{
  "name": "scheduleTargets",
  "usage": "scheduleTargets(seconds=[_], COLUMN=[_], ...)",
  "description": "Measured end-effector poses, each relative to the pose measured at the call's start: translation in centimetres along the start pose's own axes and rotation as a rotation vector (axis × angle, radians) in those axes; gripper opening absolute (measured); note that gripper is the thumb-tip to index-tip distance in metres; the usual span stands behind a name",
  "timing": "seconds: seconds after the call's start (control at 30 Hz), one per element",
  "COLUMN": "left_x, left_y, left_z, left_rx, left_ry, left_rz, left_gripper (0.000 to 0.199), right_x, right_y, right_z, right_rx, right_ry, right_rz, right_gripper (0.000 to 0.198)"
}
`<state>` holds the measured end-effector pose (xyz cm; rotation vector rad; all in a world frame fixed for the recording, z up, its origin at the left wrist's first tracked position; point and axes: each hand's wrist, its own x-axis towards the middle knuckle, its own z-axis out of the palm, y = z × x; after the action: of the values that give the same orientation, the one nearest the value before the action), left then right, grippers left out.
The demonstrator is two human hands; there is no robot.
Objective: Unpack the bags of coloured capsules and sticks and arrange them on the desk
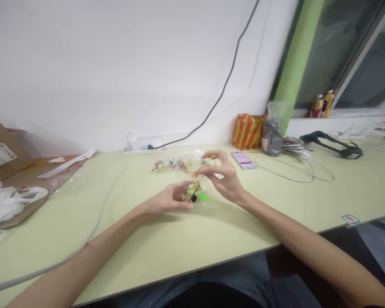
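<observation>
In the middle of the table, my left hand (167, 199) curls around the side of a small clear plastic bag (208, 202) that holds small coloured parts. Bright green plastic (202, 196) and a black round part (194, 198) show in it. My right hand (226, 177) is above and to the right, thumb and forefinger pinched at the top of a thin yellow plastic piece (195, 179). Its other fingers are raised. Just behind lie more clear bags of small red, green and blue parts (163, 165), partly covered by the right fingers.
A phone (244, 160), a striped bag (245, 130), a grey pouch (272, 139) and black glasses-like gear (332, 143) stand or lie to the right. Leftward are a cardboard box (6, 149), white plastic bags (9, 205) and a grey cable (99, 218) across the table. A power strip (143, 145) sits against the wall.
</observation>
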<state>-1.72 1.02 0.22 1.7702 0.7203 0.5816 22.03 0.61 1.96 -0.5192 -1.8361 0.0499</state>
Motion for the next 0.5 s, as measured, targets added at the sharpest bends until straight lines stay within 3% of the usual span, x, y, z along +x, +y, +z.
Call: scheduleTargets(seconds=[0.1, 0.17, 0.27, 0.37, 0.43, 0.5], left_x=[0.1, 0.2, 0.1, -0.1, 0.0, 0.2], left_y=[0.5, 0.7, 0.8, 0.8, 0.7, 0.4], left_z=[1.1, 1.5, 1.7, 2.0, 2.2, 2.1], left_rx=[0.009, -0.007, -0.026, -0.076, -0.107, -0.104], left_ry=[-0.078, -0.053, 0.010, -0.014, -0.028, 0.034], left_rz=[-0.021, 0.015, 0.069, 0.038, -0.009, -0.029], left_gripper=[0.061, 0.054, 0.049, 0.051, 0.056, 0.061], right_x=[0.0, -0.2, -0.5, -0.3, 0.0, 0.2], right_y=[0.1, 0.1, -0.6, -1.2, -0.5, 1.7], right_z=[-0.1, 0.0, 0.4, 0.5, 0.2, -0.7], right_rx=[0.027, 0.023, -0.024, -0.067, -0.080, -0.095], right_ry=[0.015, 0.045, 0.123, 0.166, 0.199, 0.230], right_rz=[0.008, 0.001, -0.085, -0.151, -0.090, 0.049], right_gripper=[0.030, 0.028, 0.025, 0.021, 0.019, 0.026])
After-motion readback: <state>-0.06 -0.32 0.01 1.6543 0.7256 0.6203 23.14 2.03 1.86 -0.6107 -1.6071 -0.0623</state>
